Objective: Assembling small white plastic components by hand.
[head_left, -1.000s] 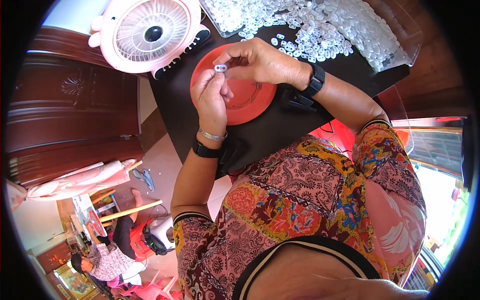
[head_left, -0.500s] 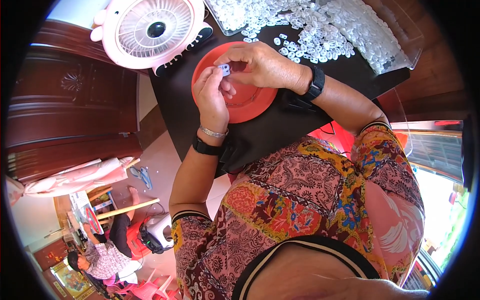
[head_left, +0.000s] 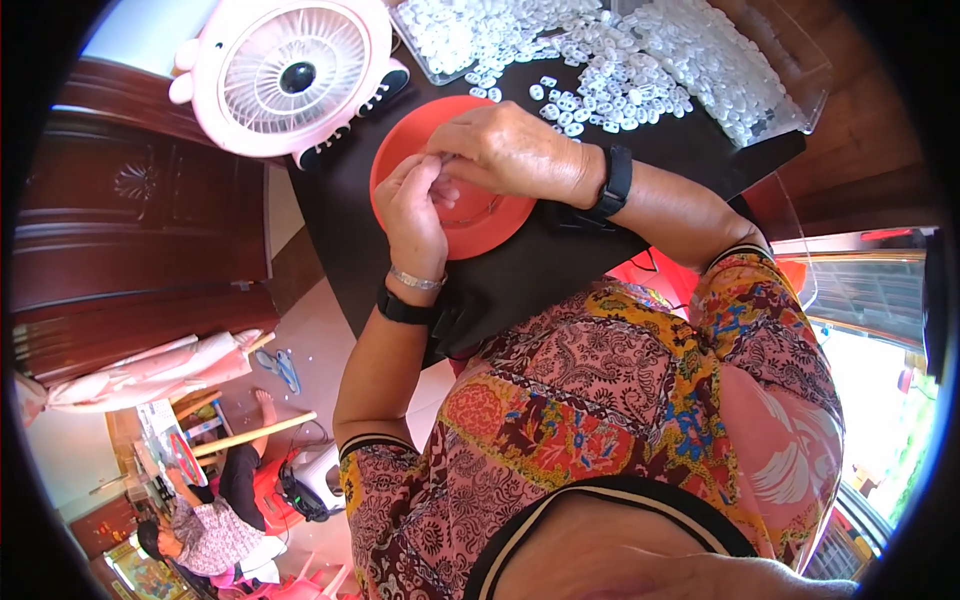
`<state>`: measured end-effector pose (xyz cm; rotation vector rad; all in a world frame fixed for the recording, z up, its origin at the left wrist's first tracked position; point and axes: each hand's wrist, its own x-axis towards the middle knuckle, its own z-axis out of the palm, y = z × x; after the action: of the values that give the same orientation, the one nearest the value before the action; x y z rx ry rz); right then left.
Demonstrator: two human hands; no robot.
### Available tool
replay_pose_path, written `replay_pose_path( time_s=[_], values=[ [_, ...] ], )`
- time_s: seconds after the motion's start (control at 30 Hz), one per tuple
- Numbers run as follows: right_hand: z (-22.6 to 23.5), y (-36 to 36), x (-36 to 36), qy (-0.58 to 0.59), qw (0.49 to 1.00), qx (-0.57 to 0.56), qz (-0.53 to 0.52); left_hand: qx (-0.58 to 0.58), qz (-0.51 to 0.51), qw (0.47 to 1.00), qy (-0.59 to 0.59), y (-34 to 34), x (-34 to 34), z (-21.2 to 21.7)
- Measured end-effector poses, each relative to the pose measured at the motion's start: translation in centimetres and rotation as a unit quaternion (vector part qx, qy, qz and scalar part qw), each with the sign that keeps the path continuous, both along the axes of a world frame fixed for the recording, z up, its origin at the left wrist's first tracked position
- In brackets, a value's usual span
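At the left of my view, a pink fan (head_left: 298, 78) stands at the edge of the dark surface (head_left: 338, 232). Next comes the left hand (head_left: 414, 208), which reaches away from the body above the red plate (head_left: 478, 240), its fingers curled toward the right one. The right hand (head_left: 520, 152) comes across from the right with its back upward, the wrist a little bent and its fingers pointing leftward. The fingertips of both hands meet closely over the plate, but they cover what is between them, so I cannot tell whether this grip pinches a piece or is only closed on itself. The small white pieces (head_left: 640, 96) which I can see lie scattered farther from the body and to the right of the grip, well nearer to the right hand than to the left. They are oval, and their long axes point in many different directions, some pieces overlapping.
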<state>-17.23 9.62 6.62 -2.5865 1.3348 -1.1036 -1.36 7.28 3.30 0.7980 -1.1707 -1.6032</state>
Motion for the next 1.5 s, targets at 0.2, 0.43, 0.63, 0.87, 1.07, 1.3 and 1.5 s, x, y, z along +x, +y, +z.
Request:
replay_pose_path(
  time_s=[0.2, 0.43, 0.63, 0.87, 1.07, 1.3, 1.5],
  values=[
    [0.0, 0.0, -0.2, -0.005, 0.999, -0.035, 0.025, -0.029, -0.002, 1.000, -0.005, 0.1, 0.2, 0.3],
    [1.8, 0.2, -0.6, -0.047, 0.998, -0.017, 0.048, -0.089, -0.002, 0.996, 0.029, 0.4, -0.5, 1.6],
    [3.4, 1.6, -1.6, -0.142, 0.978, 0.105, 0.109, -0.178, -0.030, 0.984, 0.010, 0.4, -0.5, 1.5],
    [1.4, 1.8, -1.7, -0.154, 0.983, 0.087, 0.054, -0.194, -0.066, 0.979, -0.005, 0.2, 0.0, 1.0],
    [1.1, 2.5, -0.7, -0.174, 0.976, 0.126, 0.040, -0.131, -0.088, 0.987, -0.004, 0.3, 0.6, 1.3],
    [1.4, 2.5, -0.5, -0.179, 0.976, 0.112, 0.060, -0.108, -0.106, 0.988, -0.022, 0.7, 1.0, 1.7],
    [-0.3, 2.4, 1.7, -0.168, 0.979, 0.097, 0.064, -0.120, -0.095, 0.988, -0.031, 0.9, 3.8, 0.2]
  ],
)
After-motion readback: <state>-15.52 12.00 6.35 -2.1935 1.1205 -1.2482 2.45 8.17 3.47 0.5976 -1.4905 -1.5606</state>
